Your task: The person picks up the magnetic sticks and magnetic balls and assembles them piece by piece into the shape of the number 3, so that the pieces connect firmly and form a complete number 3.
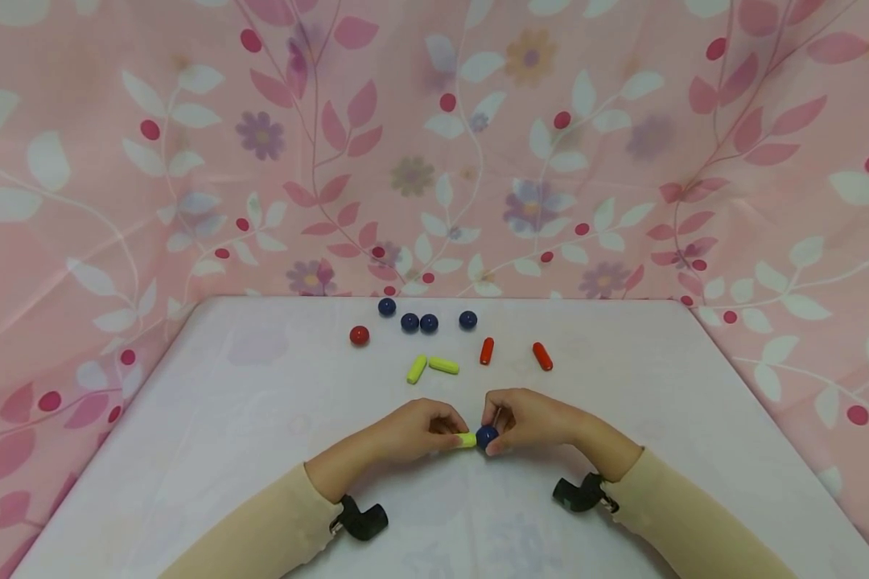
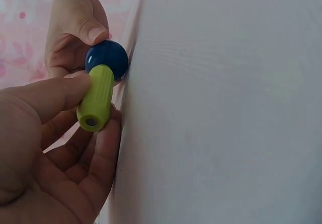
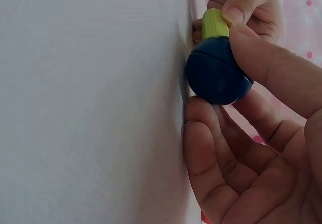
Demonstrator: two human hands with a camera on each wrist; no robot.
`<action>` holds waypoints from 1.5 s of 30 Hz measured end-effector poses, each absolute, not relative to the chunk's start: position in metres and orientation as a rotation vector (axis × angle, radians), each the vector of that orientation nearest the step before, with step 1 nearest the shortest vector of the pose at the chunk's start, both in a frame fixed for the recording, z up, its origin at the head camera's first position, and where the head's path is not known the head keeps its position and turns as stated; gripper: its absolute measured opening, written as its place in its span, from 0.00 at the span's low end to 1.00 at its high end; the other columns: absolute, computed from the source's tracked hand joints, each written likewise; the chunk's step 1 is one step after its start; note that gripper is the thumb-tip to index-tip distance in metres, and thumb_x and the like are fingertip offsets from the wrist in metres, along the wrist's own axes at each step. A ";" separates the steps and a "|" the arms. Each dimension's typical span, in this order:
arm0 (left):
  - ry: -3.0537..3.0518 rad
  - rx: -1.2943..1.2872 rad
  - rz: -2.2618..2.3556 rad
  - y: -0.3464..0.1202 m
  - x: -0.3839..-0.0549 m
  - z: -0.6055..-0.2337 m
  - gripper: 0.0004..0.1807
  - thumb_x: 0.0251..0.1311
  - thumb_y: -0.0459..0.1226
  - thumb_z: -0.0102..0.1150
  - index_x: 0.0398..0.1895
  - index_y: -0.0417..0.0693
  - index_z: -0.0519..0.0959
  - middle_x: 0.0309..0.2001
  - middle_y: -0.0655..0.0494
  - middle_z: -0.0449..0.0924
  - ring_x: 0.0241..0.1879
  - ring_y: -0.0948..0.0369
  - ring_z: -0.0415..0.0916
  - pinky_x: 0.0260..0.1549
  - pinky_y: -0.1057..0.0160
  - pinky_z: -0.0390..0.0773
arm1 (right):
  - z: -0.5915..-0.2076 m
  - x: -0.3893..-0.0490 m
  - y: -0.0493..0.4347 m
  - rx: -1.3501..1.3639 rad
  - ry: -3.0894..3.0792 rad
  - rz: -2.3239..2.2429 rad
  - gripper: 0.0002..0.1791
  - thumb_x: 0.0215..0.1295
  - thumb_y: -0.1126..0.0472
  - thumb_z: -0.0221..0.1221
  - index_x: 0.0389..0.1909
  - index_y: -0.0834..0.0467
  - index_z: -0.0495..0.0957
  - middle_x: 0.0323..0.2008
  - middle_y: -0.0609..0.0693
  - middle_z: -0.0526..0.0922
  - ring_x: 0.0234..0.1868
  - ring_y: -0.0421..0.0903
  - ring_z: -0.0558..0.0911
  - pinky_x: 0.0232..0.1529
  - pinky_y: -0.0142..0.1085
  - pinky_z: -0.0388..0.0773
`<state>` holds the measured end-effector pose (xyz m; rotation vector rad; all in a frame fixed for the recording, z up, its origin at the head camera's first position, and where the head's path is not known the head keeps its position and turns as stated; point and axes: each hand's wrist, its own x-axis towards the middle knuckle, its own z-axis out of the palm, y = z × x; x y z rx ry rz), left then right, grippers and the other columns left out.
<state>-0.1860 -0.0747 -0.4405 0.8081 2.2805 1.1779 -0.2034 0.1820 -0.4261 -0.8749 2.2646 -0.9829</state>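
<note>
Head view: the left hand (image 1: 422,430) is closed to a pinch, thumb and fingers on a lime rod (image 1: 467,440), and the right hand (image 1: 534,420) likewise pinches a blue ball (image 1: 487,437). Both pieces sit between the hands over the white table (image 1: 261,426), the rod's end against the ball; whether they are joined I cannot tell. The rod lies along 9 to 3 o'clock, pointing at the ball; by the left wrist view it runs from 7 to 1 o'clock.

Beyond, clocked from that ball, two more lime rods (image 1: 444,365) lie around 11 o'clock, one slanted 7 to 1. Two red rods (image 1: 542,356) lie at 12 and 1. One red ball (image 1: 359,336) sits at 10, and four blue balls (image 1: 429,323) spread from about 11 to nearly 12, the middle two side by side.

The held rod is ridged lengthwise, with a small grey disc in its free end; the held ball is glossy, with a fine seam.
</note>
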 end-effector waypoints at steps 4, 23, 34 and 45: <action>2.299 0.821 1.141 -0.076 -0.186 -0.440 0.06 0.65 0.39 0.65 0.43 0.53 0.85 0.34 0.69 0.82 0.36 0.69 0.77 0.41 0.67 0.77 | -0.425 -0.202 0.181 -0.850 2.259 -0.960 0.15 0.56 0.54 0.74 0.37 0.51 0.77 0.32 0.42 0.83 0.32 0.40 0.80 0.37 0.33 0.78; 2.337 0.793 1.123 -0.081 -0.181 -0.442 0.07 0.64 0.37 0.66 0.43 0.54 0.84 0.35 0.68 0.81 0.36 0.68 0.77 0.41 0.67 0.77 | -0.425 -0.202 0.182 -0.807 2.279 -0.916 0.14 0.58 0.54 0.73 0.37 0.49 0.77 0.33 0.41 0.82 0.33 0.41 0.79 0.37 0.33 0.77; 2.334 0.776 1.140 -0.088 -0.183 -0.444 0.06 0.65 0.40 0.65 0.44 0.55 0.84 0.35 0.68 0.81 0.37 0.67 0.77 0.40 0.66 0.77 | -0.426 -0.201 0.181 -0.782 2.263 -0.934 0.15 0.58 0.54 0.73 0.37 0.51 0.76 0.33 0.42 0.81 0.33 0.42 0.79 0.36 0.33 0.76; 2.444 0.724 1.231 -0.102 -0.193 -0.429 0.11 0.68 0.41 0.62 0.50 0.49 0.83 0.37 0.66 0.81 0.40 0.63 0.77 0.44 0.63 0.77 | -0.424 -0.200 0.181 -0.767 2.259 -0.938 0.15 0.58 0.54 0.73 0.37 0.51 0.76 0.34 0.43 0.81 0.34 0.43 0.79 0.37 0.34 0.76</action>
